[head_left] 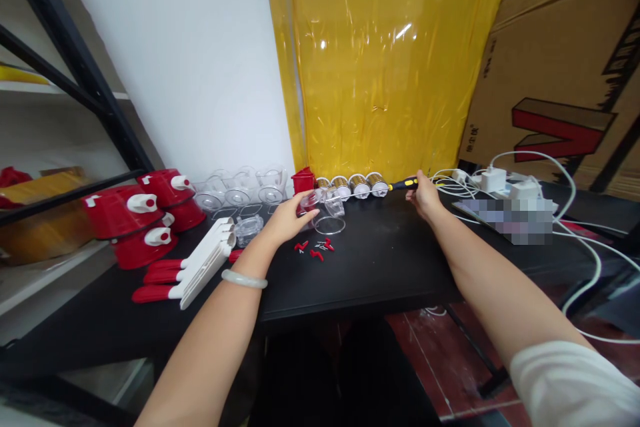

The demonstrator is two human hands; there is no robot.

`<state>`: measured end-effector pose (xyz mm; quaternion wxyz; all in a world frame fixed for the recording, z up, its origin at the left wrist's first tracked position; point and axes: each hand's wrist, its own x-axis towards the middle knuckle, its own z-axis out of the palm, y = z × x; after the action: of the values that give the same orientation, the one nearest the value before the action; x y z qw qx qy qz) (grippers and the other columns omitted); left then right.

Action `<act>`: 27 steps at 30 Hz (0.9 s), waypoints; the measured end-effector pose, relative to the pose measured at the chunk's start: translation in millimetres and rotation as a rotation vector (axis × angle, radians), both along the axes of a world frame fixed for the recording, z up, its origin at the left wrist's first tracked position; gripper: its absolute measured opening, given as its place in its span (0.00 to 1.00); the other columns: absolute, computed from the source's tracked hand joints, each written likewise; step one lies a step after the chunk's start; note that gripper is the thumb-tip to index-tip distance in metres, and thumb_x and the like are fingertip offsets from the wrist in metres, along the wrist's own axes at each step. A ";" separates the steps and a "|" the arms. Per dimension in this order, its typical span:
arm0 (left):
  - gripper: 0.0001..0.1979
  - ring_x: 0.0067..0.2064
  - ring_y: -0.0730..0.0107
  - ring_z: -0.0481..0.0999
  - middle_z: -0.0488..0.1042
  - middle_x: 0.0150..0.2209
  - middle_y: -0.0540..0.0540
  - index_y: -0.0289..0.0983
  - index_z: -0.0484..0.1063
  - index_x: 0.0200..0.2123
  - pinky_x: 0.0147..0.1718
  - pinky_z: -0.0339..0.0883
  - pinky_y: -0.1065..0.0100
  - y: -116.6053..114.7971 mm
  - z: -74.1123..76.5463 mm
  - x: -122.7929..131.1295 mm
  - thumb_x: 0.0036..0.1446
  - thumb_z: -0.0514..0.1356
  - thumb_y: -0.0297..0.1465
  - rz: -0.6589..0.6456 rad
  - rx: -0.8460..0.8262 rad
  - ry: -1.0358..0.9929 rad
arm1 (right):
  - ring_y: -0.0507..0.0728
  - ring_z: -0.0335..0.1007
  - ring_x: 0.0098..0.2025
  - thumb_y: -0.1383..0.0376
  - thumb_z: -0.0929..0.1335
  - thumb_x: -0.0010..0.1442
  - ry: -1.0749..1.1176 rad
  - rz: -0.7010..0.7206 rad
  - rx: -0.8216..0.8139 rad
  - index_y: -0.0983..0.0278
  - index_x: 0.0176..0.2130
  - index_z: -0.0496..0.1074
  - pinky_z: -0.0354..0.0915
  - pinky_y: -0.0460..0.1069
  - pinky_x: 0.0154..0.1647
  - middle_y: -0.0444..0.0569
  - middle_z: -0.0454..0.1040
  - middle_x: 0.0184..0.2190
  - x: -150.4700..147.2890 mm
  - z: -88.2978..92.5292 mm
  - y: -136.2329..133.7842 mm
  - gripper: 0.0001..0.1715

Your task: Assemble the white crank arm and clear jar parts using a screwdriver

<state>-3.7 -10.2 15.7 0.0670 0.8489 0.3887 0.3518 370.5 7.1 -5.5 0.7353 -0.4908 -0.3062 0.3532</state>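
Note:
My left hand point(291, 217) is closed around a clear plastic part point(330, 221) with a round rim, held just above the black table. My right hand point(424, 195) grips the black and yellow handle of a screwdriver point(404, 185). The screwdriver's long shaft points left and reaches the clear part; its tip is hard to make out. Below the clear part lie small red plastic pieces point(317, 254) and several screws point(321, 245). Behind stands a row of several gold-and-white cylinders point(359, 185), beside a red plastic piece point(303, 180).
Red housings point(125, 210) with white knobs are stacked at the left, near white handles with red grips point(205, 260). Clear plastic bowls point(240, 190) line the wall. On the right are white chargers point(493, 180), loose cables and a blurred flat item point(515, 217). A large cardboard box point(540, 80) stands behind.

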 end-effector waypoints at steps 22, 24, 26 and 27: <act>0.30 0.57 0.55 0.74 0.74 0.57 0.41 0.41 0.64 0.62 0.57 0.65 0.56 -1.0 0.9 -0.3 0.60 0.59 0.46 0.008 -0.004 0.005 | 0.49 0.68 0.22 0.60 0.61 0.62 0.035 0.038 0.067 0.59 0.38 0.71 0.66 0.46 0.27 0.40 0.68 0.23 0.0 -0.4 0.0 0.11; 0.30 0.57 0.55 0.74 0.74 0.57 0.41 0.41 0.64 0.62 0.57 0.65 0.55 -0.5 0.6 -0.3 0.60 0.59 0.46 0.005 -0.004 0.002 | 0.49 0.63 0.18 0.57 0.64 0.61 -0.020 0.015 0.074 0.60 0.37 0.70 0.62 0.45 0.22 0.39 0.65 0.19 0.8 -2.2 0.9 0.10; 0.30 0.57 0.55 0.74 0.74 0.57 0.41 0.40 0.64 0.62 0.58 0.65 0.55 -0.1 0.2 -0.2 0.60 0.59 0.46 -0.006 -0.006 -0.003 | 0.48 0.55 0.14 0.53 0.66 0.60 -0.071 0.003 0.102 0.61 0.34 0.69 0.59 0.45 0.19 0.36 0.59 0.14 2.6 -4.1 2.2 0.14; 0.30 0.57 0.55 0.74 0.74 0.57 0.41 0.41 0.63 0.62 0.58 0.65 0.55 0.0 0.1 -0.1 0.60 0.59 0.46 -0.009 -0.008 -0.005 | 0.48 0.53 0.13 0.51 0.65 0.61 -0.070 0.024 0.113 0.61 0.32 0.68 0.59 0.45 0.19 0.36 0.56 0.13 3.6 -4.7 2.8 0.16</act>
<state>-3.8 -10.2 15.8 0.0727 0.8496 0.3860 0.3521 374.2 9.8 -10.2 0.7466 -0.4566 -0.3569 0.3267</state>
